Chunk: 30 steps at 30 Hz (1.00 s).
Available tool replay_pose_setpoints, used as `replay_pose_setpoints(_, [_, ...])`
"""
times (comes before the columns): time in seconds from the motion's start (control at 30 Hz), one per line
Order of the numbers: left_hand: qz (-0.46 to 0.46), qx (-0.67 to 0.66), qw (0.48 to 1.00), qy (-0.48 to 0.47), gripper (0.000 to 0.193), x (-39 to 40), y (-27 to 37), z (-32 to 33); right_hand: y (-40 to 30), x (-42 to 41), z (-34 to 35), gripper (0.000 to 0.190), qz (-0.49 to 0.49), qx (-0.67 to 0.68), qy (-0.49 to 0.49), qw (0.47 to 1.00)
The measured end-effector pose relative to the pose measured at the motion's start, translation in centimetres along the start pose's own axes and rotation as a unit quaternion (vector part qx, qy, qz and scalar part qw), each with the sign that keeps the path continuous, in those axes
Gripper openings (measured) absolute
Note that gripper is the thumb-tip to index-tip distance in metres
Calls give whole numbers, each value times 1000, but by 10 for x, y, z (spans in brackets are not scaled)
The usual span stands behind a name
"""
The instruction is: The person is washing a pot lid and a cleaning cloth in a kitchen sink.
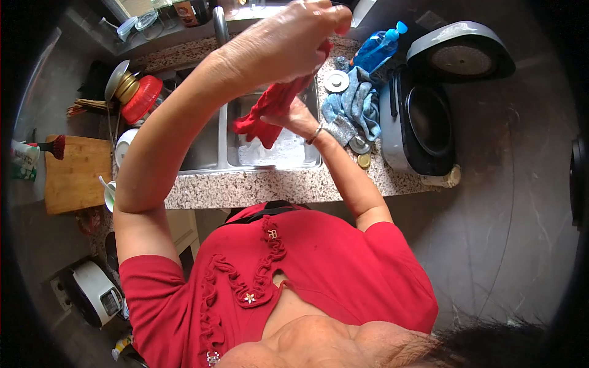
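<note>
My left hand [294, 41] is raised high over the sink, gripping the upper end of a wet, crumpled red cloth [280, 103]. Lower down, my right hand [299, 118], with a bracelet at its wrist, has its thumb lying across the cloth; its other fingers are partly hidden behind it. The cloth's loose end hangs over the right basin of a steel double sink [223, 138]. White suds [271, 152] cover part of that basin's floor. Behind my left forearm, the faucet [221, 27] is partly covered.
Right of the sink lie a blue rag [359, 103], a white lid [336, 81] and a blue soap bottle [375, 48]. Beyond stands a rice cooker [418, 119], lid raised. Leftward are a red bowl [142, 101], a wooden cutting board [78, 175] and a white appliance [94, 292].
</note>
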<state>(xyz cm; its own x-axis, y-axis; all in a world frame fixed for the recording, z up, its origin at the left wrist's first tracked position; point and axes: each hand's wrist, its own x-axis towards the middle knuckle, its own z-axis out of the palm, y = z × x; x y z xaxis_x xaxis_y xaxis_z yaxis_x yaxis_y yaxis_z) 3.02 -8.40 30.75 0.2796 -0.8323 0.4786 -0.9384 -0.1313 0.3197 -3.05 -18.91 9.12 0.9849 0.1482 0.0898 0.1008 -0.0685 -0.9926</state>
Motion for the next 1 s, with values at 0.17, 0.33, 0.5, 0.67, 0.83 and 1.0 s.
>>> replay_pose_setpoints(0.17, [-79, 13, 996, 45, 27, -31, -21, -12, 20, -14, -2, 39, 44, -65, -20, 997])
replay_pose_setpoints(0.33, [-140, -26, 981, 133, 22, -91, -55, 28, -22, -13, -20, 66, 50, 77, -87, 992])
replay_pose_setpoints(0.5, [-269, -115, 947, 134, 13, -134, -82, 76, -31, -11, -30, 57, 117, -243, -188, 944])
replay_pose_setpoints(0.67, [-379, -248, 880, 141, 11, -165, -104, 103, -31, -6, -36, 42, 99, -358, -232, 899])
replay_pose_setpoints(0.83, [-427, -403, 796, 150, 16, -195, -123, 133, -41, -2, -27, 26, 36, -511, -151, 845])
replay_pose_setpoints(1.0, [-457, -573, 666, 137, 40, -217, -130, 162, -66, 17, -26, 24, -190, -423, -46, 885])
